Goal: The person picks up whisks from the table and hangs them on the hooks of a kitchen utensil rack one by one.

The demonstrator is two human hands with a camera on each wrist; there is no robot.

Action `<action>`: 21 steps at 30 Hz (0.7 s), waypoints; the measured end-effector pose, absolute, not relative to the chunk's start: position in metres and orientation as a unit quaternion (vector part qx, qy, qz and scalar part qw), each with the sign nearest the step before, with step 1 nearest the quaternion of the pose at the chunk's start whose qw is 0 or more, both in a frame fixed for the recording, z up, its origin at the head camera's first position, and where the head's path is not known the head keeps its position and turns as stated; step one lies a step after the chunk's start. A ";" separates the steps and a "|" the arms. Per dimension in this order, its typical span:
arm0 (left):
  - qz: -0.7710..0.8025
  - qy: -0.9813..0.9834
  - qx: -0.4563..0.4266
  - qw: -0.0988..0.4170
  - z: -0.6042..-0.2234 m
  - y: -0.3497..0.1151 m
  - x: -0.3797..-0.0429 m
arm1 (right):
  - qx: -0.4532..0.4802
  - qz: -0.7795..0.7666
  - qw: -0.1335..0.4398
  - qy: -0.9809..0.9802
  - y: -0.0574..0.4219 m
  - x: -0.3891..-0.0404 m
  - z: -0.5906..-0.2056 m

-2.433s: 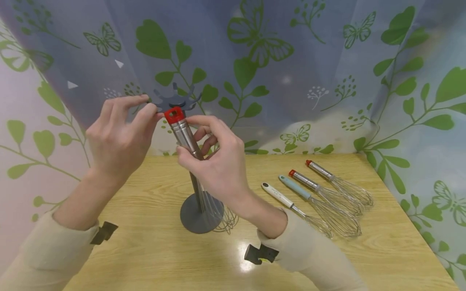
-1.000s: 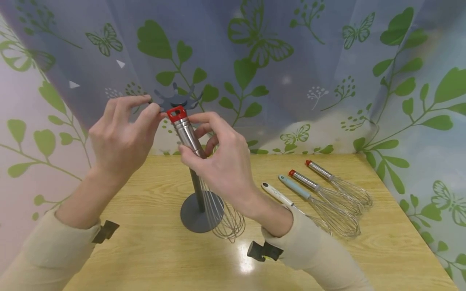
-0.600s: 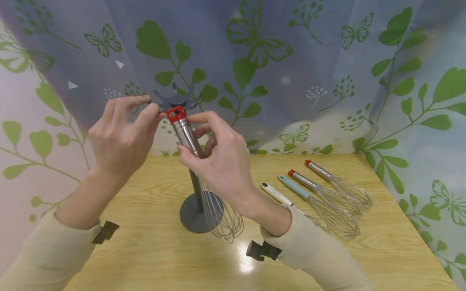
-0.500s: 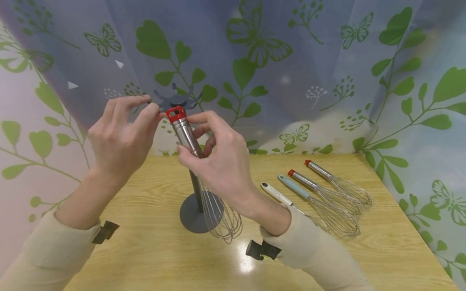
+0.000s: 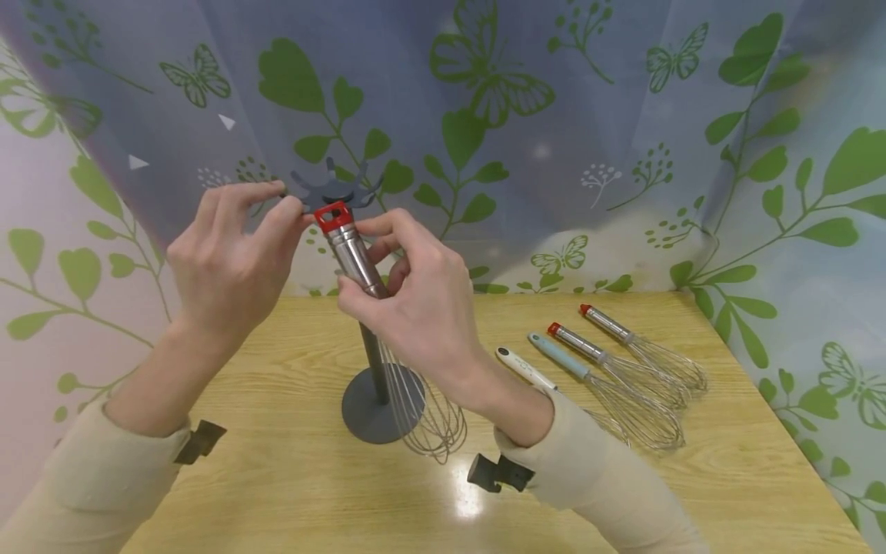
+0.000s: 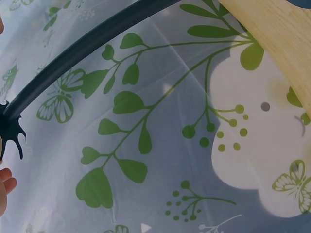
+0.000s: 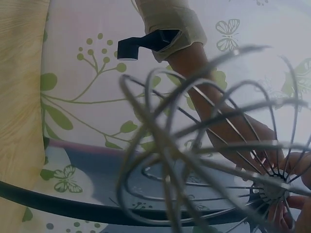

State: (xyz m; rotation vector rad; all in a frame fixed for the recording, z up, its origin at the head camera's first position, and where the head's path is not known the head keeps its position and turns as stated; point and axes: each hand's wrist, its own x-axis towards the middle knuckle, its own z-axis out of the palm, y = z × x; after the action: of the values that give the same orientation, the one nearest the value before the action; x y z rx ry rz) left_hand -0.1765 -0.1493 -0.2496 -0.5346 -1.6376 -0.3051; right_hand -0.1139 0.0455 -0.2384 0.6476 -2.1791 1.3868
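Note:
My right hand [image 5: 422, 308] holds a whisk [image 5: 354, 258] by its steel handle, thumb on the near side and fingers behind. The red loop end tilts up to the left, right at the hooks of a dark grey utensil stand [image 5: 374, 362]. The whisk's wire loops [image 5: 432, 427] hang down to the right, in front of the round base. My left hand [image 5: 228, 254] pinches one of the stand's hooks between thumb and index finger, beside the red loop. In the right wrist view the whisk's wires [image 7: 167, 141] fill the foreground. The left wrist view shows the stand's pole [image 6: 92, 51] and hooks.
On the right of the wooden table [image 5: 277, 477] several whisks lie side by side: a white-handled whisk [image 5: 526, 367], a blue-handled whisk [image 5: 559, 355] and two with steel handles and red ends [image 5: 580, 342]. A leaf-patterned curtain [image 5: 595, 231] stands behind the table.
Since the earliest frame, the whisk's wire end has swung a little right and nearer, and its red loop has turned slightly. Both hands keep their hold, nearly still over the last half second.

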 end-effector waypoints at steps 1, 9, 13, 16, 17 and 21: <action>-0.134 -0.718 -0.235 0.641 -0.250 -0.149 -0.176 | 0.235 0.507 0.235 -0.796 0.045 -0.114 -0.238; -0.134 -0.716 -0.236 0.643 -0.250 -0.150 -0.177 | 0.226 0.513 0.212 -0.801 0.045 -0.115 -0.237; -0.133 -0.717 -0.237 0.642 -0.250 -0.151 -0.177 | 0.222 0.510 0.205 -0.806 0.045 -0.116 -0.237; -0.135 -0.715 -0.237 0.643 -0.250 -0.151 -0.178 | 0.219 0.508 0.201 -0.808 0.044 -0.117 -0.239; -0.136 -0.714 -0.237 0.644 -0.250 -0.151 -0.178 | 0.218 0.508 0.201 -0.809 0.044 -0.117 -0.240; -0.139 -0.712 -0.237 0.646 -0.250 -0.151 -0.179 | 0.219 0.505 0.206 -0.809 0.043 -0.119 -0.243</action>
State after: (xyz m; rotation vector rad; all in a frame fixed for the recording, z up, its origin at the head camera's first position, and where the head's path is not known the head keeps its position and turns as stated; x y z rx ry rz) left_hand -0.1792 -0.1506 -0.2502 -0.5390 -1.6193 -0.3165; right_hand -0.1191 0.0430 -0.2430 0.6095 -2.2551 1.4077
